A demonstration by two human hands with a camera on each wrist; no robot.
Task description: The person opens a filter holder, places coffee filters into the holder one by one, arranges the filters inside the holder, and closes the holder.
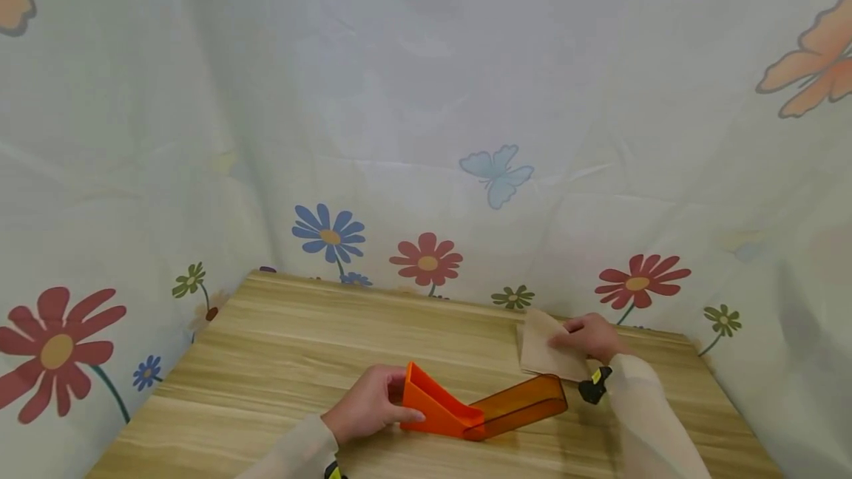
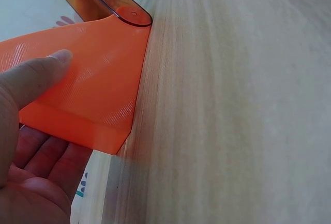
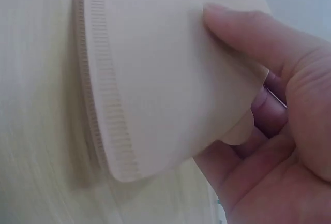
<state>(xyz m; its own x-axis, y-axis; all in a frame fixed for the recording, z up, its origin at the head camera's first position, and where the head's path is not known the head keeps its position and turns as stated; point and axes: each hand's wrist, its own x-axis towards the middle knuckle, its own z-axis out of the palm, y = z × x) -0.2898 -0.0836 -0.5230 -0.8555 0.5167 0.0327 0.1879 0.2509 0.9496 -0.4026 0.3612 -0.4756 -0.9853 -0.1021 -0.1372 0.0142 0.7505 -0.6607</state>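
Note:
My left hand (image 1: 369, 403) grips the tall end of an orange coffee filter holder (image 1: 431, 411), its thumb laid along the near side. The holder's see-through amber lid (image 1: 522, 409) is swung wide and points right, hinged at the low end; the left wrist view shows the round hinge (image 2: 134, 13). To the right and farther back, my right hand (image 1: 594, 337) pinches a few tan paper coffee filters (image 1: 542, 346) between thumb and fingers. Close up in the right wrist view, the filters (image 3: 155, 79) have a crimped seam along one edge and are held near the opposite edge.
Both hands work over a wood-grain table (image 1: 299, 346). A pale curtain (image 1: 413, 94) printed with flowers and butterflies hangs behind the table's far edge and along both sides.

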